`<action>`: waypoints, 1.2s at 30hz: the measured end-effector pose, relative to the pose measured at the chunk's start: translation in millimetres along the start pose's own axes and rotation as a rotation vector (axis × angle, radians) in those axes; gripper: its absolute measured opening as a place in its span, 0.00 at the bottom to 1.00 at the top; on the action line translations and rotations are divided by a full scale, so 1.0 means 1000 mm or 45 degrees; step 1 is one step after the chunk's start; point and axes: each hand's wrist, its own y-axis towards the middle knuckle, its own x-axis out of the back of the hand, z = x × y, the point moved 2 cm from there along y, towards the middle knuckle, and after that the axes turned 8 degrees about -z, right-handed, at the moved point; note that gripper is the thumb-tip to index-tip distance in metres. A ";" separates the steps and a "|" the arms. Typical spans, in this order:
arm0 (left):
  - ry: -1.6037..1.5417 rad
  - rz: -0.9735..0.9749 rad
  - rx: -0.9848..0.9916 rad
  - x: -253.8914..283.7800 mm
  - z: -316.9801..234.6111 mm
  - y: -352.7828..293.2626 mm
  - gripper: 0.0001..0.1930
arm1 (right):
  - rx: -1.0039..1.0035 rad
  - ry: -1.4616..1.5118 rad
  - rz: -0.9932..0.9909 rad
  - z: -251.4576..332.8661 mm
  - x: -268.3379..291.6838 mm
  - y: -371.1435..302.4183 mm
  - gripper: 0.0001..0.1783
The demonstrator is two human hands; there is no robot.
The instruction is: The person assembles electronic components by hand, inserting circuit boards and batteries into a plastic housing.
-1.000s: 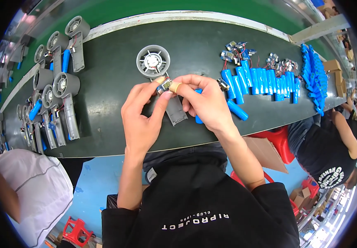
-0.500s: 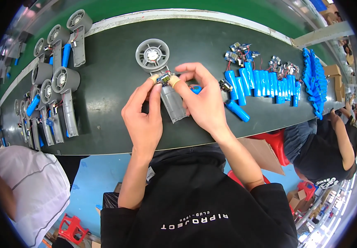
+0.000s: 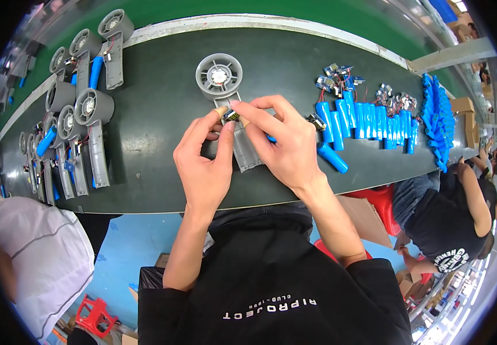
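Table (image 3: 150, 172): dark green top, spanning the frame.

Fans (image 3: 94, 107): grey, with handles, a cluster at the upper left, blue cells among them.

Pile (image 3: 437, 123): loose blue cells, right of the frame.

Row (image 3: 367, 122): blue cells side by side, right of centre, small boards heaped at their upper ends; one cell (image 3: 332, 157) lay aslant below.

Fan (image 3: 219, 76): single, grey, upper centre, ring facing up; handle (image 3: 247, 154) running down toward the lower edge, its trough exposed.

Step in hand, as judged: work at the top of the handle wanted light, even fingertip pressure, placed on edges rather than on components, with the part kept square to the trough and any leads clear of the walls.

Left hand (image 3: 203, 167): centre; thumb and index nearly together, clamped on the board's left end and lower edge; index tip covered.

Right hand (image 3: 287, 141): right of centre; thumb and index slightly apart, at the board's upper and right edges; pinch or mere press, could not tell. Remaining fingers bent, partly hidden.

Board (image 3: 231, 115): small, dark, centre of frame, between the fingertips over the handle's upper end; seated or raised, could not tell.
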 end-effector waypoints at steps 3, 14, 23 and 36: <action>0.020 0.010 -0.033 -0.001 -0.002 0.001 0.11 | 0.013 0.005 -0.034 -0.002 -0.002 0.000 0.18; -0.088 -0.001 0.011 0.001 -0.002 0.000 0.20 | -0.276 0.444 -0.034 -0.011 -0.006 0.012 0.12; -0.012 0.044 -0.115 0.001 -0.006 0.001 0.15 | -0.281 0.508 0.016 -0.014 -0.003 0.009 0.15; -0.090 -0.028 -0.044 0.002 0.002 0.002 0.14 | -0.272 0.482 0.185 -0.016 0.001 0.022 0.12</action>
